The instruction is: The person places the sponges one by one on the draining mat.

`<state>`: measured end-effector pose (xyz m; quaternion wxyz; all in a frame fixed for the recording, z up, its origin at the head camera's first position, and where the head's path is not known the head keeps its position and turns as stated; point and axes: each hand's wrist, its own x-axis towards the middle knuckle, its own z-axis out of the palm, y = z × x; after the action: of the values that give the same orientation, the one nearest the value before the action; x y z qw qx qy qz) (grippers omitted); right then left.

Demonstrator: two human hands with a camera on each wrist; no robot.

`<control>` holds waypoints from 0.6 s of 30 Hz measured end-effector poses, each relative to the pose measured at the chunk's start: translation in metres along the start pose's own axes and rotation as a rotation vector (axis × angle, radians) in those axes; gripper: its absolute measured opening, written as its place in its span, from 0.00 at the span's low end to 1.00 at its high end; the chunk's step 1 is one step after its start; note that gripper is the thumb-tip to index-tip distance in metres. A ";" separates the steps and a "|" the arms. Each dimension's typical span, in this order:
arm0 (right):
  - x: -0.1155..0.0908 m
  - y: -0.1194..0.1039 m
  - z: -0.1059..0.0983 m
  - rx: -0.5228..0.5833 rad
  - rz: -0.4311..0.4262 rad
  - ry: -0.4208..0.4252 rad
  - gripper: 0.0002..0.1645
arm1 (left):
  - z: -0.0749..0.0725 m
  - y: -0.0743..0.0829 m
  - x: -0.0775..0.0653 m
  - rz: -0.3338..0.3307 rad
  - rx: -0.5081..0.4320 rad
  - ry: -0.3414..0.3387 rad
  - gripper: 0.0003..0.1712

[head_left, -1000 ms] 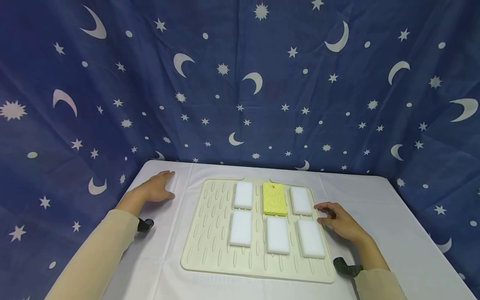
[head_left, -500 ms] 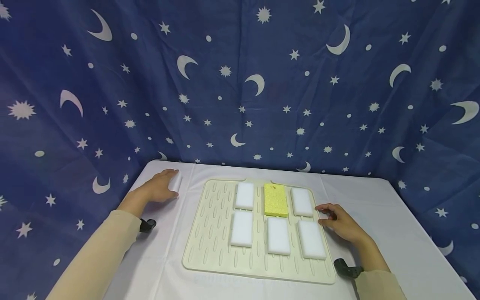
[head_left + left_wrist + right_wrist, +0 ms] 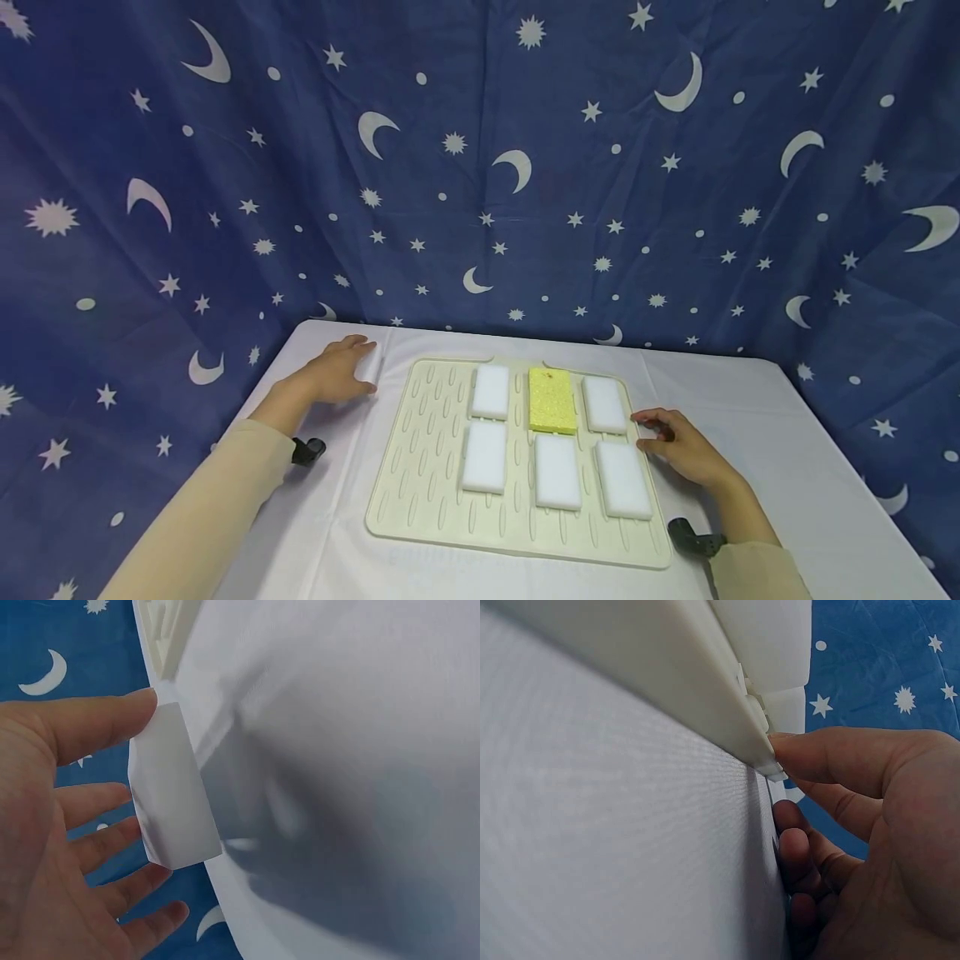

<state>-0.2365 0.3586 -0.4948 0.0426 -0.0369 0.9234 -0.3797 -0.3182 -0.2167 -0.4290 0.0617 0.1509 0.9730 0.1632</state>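
Note:
My left hand pinches a white foam block, like a melamine sponge, between thumb and fingers over the cloth, left of the mat. In the left wrist view the thumb is at one end of the block and the fingertips lie along its far side. My right hand rests at the right edge of a cream drying mat. Its thumb and index tip touch the rim, and the other fingers hang loosely curled. A yellow sponge lies on the mat among several white blocks, including one at back right.
A white cloth covers the table under the mat. Behind it hangs a blue curtain with moons and stars. The left part of the mat shows bare ridges. A dark wrist camera sits at the left wrist.
My left hand has moved to the right, toward the mat, and the white block has come into sight in its fingers. The right hand stays at the mat's edge. The head view has shifted slightly.

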 end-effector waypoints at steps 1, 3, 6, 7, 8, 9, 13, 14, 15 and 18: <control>0.000 0.000 0.000 -0.001 0.000 0.002 0.29 | 0.000 0.001 0.000 0.002 0.001 -0.002 0.49; 0.001 0.001 0.000 -0.003 0.001 0.005 0.29 | 0.001 0.003 0.001 0.006 0.004 -0.004 0.49; 0.001 0.001 0.000 -0.003 0.002 0.004 0.28 | 0.002 0.006 0.002 0.012 0.013 -0.007 0.49; 0.001 0.001 0.001 -0.003 0.002 0.003 0.28 | 0.002 0.007 0.002 0.015 0.017 -0.009 0.49; 0.000 0.001 0.001 -0.002 0.003 0.001 0.29 | 0.002 0.009 0.002 0.018 0.021 -0.010 0.49; 0.000 0.001 0.001 0.001 0.004 0.002 0.28 | 0.002 0.011 0.002 0.021 0.023 -0.012 0.49; -0.001 0.000 0.001 0.011 0.005 -0.002 0.29 | 0.002 0.022 0.001 0.042 0.026 -0.017 0.49; -0.001 0.000 0.001 0.011 0.008 -0.001 0.29 | 0.002 0.025 0.001 0.048 0.027 -0.019 0.49; -0.001 0.000 0.001 0.011 0.009 0.000 0.29 | 0.002 0.029 0.002 0.055 0.027 -0.019 0.49; 0.000 0.000 0.001 0.002 0.011 0.001 0.29 | 0.003 0.038 0.002 0.075 0.032 -0.022 0.49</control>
<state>-0.2364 0.3585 -0.4954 0.0443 -0.0316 0.9233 -0.3803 -0.3089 -0.1814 -0.4192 0.0641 0.1899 0.9684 0.1483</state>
